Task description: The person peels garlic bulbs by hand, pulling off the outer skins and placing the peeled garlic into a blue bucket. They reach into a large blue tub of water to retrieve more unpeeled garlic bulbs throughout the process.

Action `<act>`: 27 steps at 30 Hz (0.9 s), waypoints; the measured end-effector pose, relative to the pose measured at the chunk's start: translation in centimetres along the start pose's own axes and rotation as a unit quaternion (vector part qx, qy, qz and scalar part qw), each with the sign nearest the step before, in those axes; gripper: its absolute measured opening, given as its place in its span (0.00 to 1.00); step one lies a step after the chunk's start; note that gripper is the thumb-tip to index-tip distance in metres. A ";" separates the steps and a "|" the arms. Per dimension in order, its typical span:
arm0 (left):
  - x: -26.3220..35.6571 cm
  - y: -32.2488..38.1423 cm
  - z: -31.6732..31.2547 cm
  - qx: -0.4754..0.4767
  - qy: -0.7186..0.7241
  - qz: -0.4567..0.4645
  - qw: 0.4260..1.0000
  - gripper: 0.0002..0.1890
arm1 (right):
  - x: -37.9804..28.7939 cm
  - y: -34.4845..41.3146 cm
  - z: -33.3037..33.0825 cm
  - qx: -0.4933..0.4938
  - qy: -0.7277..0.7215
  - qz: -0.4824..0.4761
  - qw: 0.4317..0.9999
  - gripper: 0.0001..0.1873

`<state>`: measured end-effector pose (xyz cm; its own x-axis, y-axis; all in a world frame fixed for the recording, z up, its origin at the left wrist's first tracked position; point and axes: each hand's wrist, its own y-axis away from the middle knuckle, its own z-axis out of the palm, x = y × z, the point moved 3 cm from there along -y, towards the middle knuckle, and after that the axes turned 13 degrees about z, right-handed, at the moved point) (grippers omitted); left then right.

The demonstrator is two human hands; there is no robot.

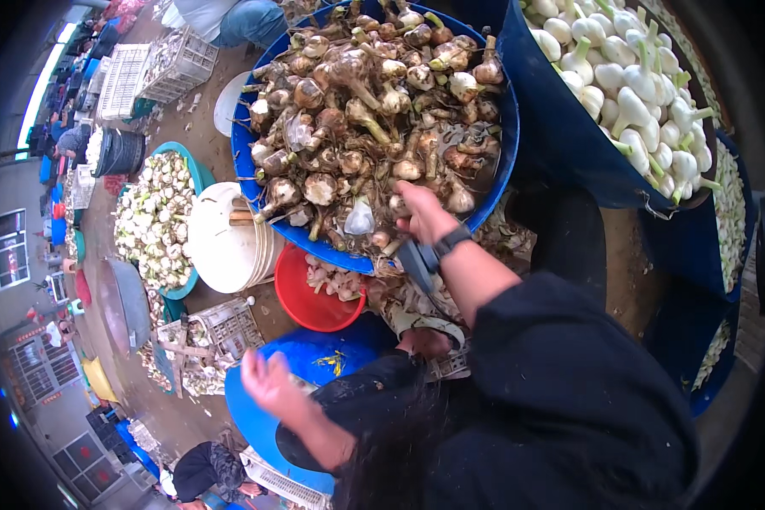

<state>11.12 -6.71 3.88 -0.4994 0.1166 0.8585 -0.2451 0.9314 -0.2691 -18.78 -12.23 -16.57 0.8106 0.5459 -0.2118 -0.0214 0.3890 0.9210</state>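
Observation:
My right hand (421, 211) reaches over the near rim of a blue tub (509, 159) heaped with soil-stained garlic bulbs (357, 70), stems and roots attached. Its thumb and fingers lie either side of a garlic bulb (397, 205); whether they grip it cannot be told. A dark strap with a grey-blue device is on that wrist. A paler, cleaner bulb (359, 218) lies to the left of the fingers. My left hand (273, 386), blurred and holding nothing visible, has its fingers apart above a blue plastic surface (255, 421). A red bucket (319, 312) with peeled-looking garlic pieces stands between the hands and the tub.
At upper right is a large blue container (548, 140) of clean white garlic. White lidded buckets (226, 236), a teal tub (197, 172) of garlic and a crate (233, 328) stand left. My foot in pale footwear (449, 324) is near the tub. A person (197, 472) bends at lower left.

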 end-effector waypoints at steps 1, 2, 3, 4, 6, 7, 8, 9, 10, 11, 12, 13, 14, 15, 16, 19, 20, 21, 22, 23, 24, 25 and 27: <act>2.2 0.3 3.9 -0.131 -0.102 0.076 0.983 0.30 | -0.2 3.4 1.0 -0.007 0.035 -0.016 0.999 0.12; 3.7 0.9 7.5 -0.228 -0.121 0.246 0.935 0.36 | 0.3 7.0 1.7 -0.035 0.070 -0.021 0.997 0.16; 5.0 1.7 11.0 -0.293 -0.161 0.241 0.911 0.41 | 0.8 9.8 1.7 -0.058 0.100 -0.028 0.993 0.20; 6.0 2.3 13.4 -0.342 -0.142 0.270 0.889 0.41 | 1.5 12.0 1.9 -0.079 0.109 -0.019 0.991 0.23; 6.0 3.2 16.1 -0.377 -0.093 0.299 0.872 0.41 | 2.4 15.0 1.3 -0.171 0.145 -0.026 0.974 0.30; 5.7 3.4 16.8 -0.363 -0.065 0.298 0.881 0.39 | 2.9 14.9 0.6 -0.141 0.155 -0.093 0.973 0.26; 5.3 3.4 16.5 -0.353 -0.010 0.257 0.900 0.36 | 2.8 14.9 -0.3 -0.091 0.244 -0.218 0.940 0.23; 5.3 3.5 16.3 -0.353 -0.007 0.256 0.900 0.36 | 2.2 15.9 -0.6 -0.040 0.328 -0.338 0.881 0.19; 5.2 3.6 15.9 -0.350 -0.017 0.234 0.907 0.35 | 2.3 16.7 -0.9 -0.040 0.329 -0.338 0.881 0.19; 5.1 3.7 15.5 -0.346 -0.028 0.210 0.914 0.34 | 2.4 17.7 -1.1 -0.027 0.358 -0.366 0.859 0.16; 5.6 3.9 15.2 -0.348 -0.047 0.230 0.908 0.32 | 2.3 18.8 -1.1 -0.012 0.385 -0.393 0.835 0.13; 5.7 4.2 14.9 -0.347 -0.048 0.230 0.908 0.32 | 2.4 19.1 -1.2 -0.013 0.386 -0.393 0.835 0.13; 5.9 4.5 14.6 -0.343 -0.072 0.264 0.899 0.31 | 2.3 19.6 -1.1 0.011 0.445 -0.449 0.775 0.11; 6.1 4.7 14.4 -0.339 -0.097 0.299 0.887 0.31 | 2.2 20.0 -0.9 0.037 0.499 -0.500 0.706 0.11; 6.5 5.0 14.2 -0.352 -0.113 0.313 0.875 0.30 | 2.1 20.3 -0.9 0.038 0.534 -0.503 0.678 0.10; 6.9 5.3 13.5 -0.388 -0.108 0.326 0.855 0.30 | 2.0 20.7 -1.4 -0.018 0.578 -0.503 0.642 0.08; 7.1 5.3 13.4 -0.388 -0.108 0.327 0.855 0.30 | 2.0 21.0 -1.6 -0.017 0.577 -0.505 0.642 0.08; 7.4 5.5 13.4 -0.401 -0.123 0.346 0.839 0.30 | 2.1 21.1 -1.8 -0.018 0.595 -0.494 0.634 0.07; 7.6 5.7 13.3 -0.413 -0.138 0.365 0.823 0.30 | 2.2 21.1 -2.0 -0.018 0.612 -0.482 0.627 0.07; 7.7 5.8 13.2 -0.414 -0.137 0.366 0.822 0.30 | 2.4 21.2 -2.1 -0.017 0.612 -0.482 0.627 0.07; 7.7 5.9 13.1 -0.428 -0.141 0.367 0.814 0.30 | 2.6 21.1 -2.2 0.002 0.618 -0.469 0.631 0.07; 7.7 6.1 13.0 -0.441 -0.145 0.369 0.805 0.29 | 2.8 20.9 -2.4 0.020 0.623 -0.456 0.635 0.07; 7.5 6.3 12.2 -0.440 -0.077 0.309 0.840 0.29 | 3.0 19.1 -3.6 0.013 0.588 -0.412 0.696 0.07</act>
<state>-4.27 -4.21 3.29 -0.4231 0.6885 0.5891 0.7754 0.6114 -0.1576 -18.87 -0.45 -0.78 -0.4976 0.3825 -0.7785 0.1913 0.9238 0.3316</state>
